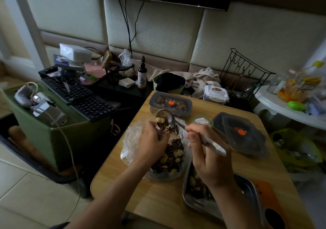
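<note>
A clear plastic bag (pixel 130 140) full of striped seeds and peanuts (pixel 173 153) lies on the wooden table (pixel 158 198). My left hand (pixel 151 144) grips the bag's open mouth. My right hand (pixel 210 160) holds a metal spoon (pixel 166 117) by its handle. The spoon bowl is tilted above the bag mouth, with a peanut and a few seeds at its edge. A metal tray (pixel 250 190) with more of the mix sits under my right wrist.
A lidded container of nuts (pixel 170 103) stands at the table's far edge. A dark loose lid with an orange dot (pixel 241 133) lies to the right. Left of the table are a keyboard (pixel 77 96) and a green box (pixel 58 140). A white side table (pixel 282 108) stands on the right.
</note>
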### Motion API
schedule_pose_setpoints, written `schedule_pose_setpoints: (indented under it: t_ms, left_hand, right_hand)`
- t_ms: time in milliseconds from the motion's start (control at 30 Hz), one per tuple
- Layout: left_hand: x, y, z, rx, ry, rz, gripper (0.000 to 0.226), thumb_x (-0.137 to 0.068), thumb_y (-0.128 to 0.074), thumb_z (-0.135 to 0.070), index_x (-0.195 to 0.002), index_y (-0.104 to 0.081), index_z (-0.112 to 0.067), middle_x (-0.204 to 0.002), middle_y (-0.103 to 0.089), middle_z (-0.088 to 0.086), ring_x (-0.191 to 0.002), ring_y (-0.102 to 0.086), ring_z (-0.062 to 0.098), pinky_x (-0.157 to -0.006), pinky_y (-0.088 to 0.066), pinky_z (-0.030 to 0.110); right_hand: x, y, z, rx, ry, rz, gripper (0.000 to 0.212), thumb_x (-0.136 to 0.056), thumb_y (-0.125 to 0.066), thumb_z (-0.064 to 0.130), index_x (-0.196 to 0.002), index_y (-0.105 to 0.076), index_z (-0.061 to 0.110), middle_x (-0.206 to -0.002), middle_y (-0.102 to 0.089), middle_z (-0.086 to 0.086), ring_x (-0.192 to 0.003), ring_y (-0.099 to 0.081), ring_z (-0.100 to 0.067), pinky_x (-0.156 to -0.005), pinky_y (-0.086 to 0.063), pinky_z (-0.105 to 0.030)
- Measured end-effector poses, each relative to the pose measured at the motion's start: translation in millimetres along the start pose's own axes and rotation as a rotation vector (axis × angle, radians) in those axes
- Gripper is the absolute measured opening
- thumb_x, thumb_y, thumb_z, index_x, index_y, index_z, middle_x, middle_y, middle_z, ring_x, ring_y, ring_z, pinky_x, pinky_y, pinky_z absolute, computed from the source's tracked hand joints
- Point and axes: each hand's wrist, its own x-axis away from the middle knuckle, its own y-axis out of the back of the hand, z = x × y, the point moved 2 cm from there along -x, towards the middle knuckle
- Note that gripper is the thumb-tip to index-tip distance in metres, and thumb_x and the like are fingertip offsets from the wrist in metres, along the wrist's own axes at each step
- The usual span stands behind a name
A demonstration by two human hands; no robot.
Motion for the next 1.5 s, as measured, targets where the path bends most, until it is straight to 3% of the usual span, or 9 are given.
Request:
schedule_pose_setpoints:
  t_ms: [167,400,567,700,800,967,1067,1233,1500]
  left_hand:
    - [1,-1,2,0.061,-0.006,-0.004,0.034,-0.097,-0.066,-0.032,-0.116,-0.041,-0.019,-0.103,-0.058,-0.007,-0.094,-0.06,0.012,-0.077,-0.052,0.028]
    - [1,-1,4,0.096,0.017,0.002,0.04,-0.094,-0.07,-0.03,-0.119,-0.04,-0.019,-0.103,-0.056,-0.009,-0.094,-0.058,0.007,-0.075,-0.049,0.021]
    - [0,-2,8,0.099,0.058,0.024,0.045,-0.092,-0.072,-0.027,-0.12,-0.038,-0.021,-0.106,-0.057,-0.005,-0.098,-0.061,0.013,-0.082,-0.055,0.03]
    - [-1,-2,9,0.074,0.05,0.007,0.045,-0.091,-0.072,-0.023,-0.119,-0.037,-0.023,-0.103,-0.059,-0.001,-0.094,-0.062,0.014,-0.084,-0.058,0.038]
    - [-2,-2,10,0.088,0.049,0.005,0.042,-0.091,-0.07,-0.018,-0.118,-0.038,-0.022,-0.103,-0.061,-0.001,-0.093,-0.063,0.013,-0.083,-0.059,0.04]
    - [-2,-1,10,0.144,0.07,-0.012,0.028,-0.096,-0.062,-0.014,-0.118,-0.045,-0.02,-0.102,-0.061,-0.007,-0.094,-0.063,0.009,-0.082,-0.058,0.034]
    - [-2,0,10,0.141,0.066,-0.017,0.02,-0.099,-0.06,-0.016,-0.115,-0.049,-0.022,-0.103,-0.06,-0.008,-0.094,-0.06,0.005,-0.074,-0.052,0.023]
    - [0,0,7,0.126,0.046,-0.014,0.02,-0.097,-0.062,-0.014,-0.114,-0.052,-0.018,-0.099,-0.06,-0.004,-0.087,-0.056,0.006,-0.065,-0.04,0.017]
    - [0,-2,8,-0.004,-0.03,0.027,0.039,-0.093,-0.067,-0.012,-0.122,-0.043,-0.024,-0.104,-0.061,-0.006,-0.098,-0.06,0.012,-0.082,-0.053,0.029]
  right_hand:
    - [2,-1,-2,-0.043,0.005,-0.01,0.04,-0.11,-0.045,0.024,-0.097,-0.073,-0.002,-0.092,-0.07,-0.005,-0.087,-0.064,-0.004,-0.08,-0.051,-0.014]
    - [2,-4,0,-0.025,0.024,0.024,0.033,-0.107,-0.05,0.019,-0.097,-0.074,-0.002,-0.092,-0.071,-0.005,-0.086,-0.063,-0.002,-0.083,-0.045,-0.007]
    - [4,-3,-4,-0.017,0.017,-0.004,0.036,-0.109,-0.048,0.021,-0.097,-0.073,-0.002,-0.09,-0.07,-0.005,-0.081,-0.067,-0.011,-0.074,-0.053,-0.018]
    - [4,-3,-6,-0.038,0.011,0.018,0.037,-0.109,-0.047,0.024,-0.097,-0.073,-0.001,-0.092,-0.071,-0.004,-0.085,-0.064,-0.003,-0.08,-0.047,-0.009]
    - [7,-2,-10,-0.015,-0.033,-0.019,0.035,-0.11,-0.044,0.026,-0.1,-0.071,0.004,-0.088,-0.07,-0.001,-0.078,-0.064,-0.002,-0.072,-0.049,-0.008]
    - [10,2,-21,-0.108,-0.454,-0.121,0.025,-0.111,-0.041,0.031,-0.103,-0.063,0.021,-0.073,-0.067,0.004,-0.063,-0.068,-0.007,-0.052,-0.054,-0.02]
    - [15,1,-27,-0.268,-0.813,-0.126,0.035,-0.106,-0.042,0.042,-0.098,-0.064,0.016,-0.071,-0.07,-0.005,-0.059,-0.07,-0.012,-0.051,-0.054,-0.021]
    - [27,-8,-54,-0.486,-1.254,0.0,0.035,-0.108,-0.052,0.036,-0.106,-0.066,0.004,-0.082,-0.077,-0.013,-0.059,-0.071,-0.023,-0.047,-0.049,-0.023]
    - [41,4,-68,-0.432,-1.517,0.082,0.034,-0.104,-0.061,0.028,-0.097,-0.069,-0.004,-0.066,-0.072,-0.008,-0.04,-0.054,-0.013,-0.032,-0.027,-0.017]
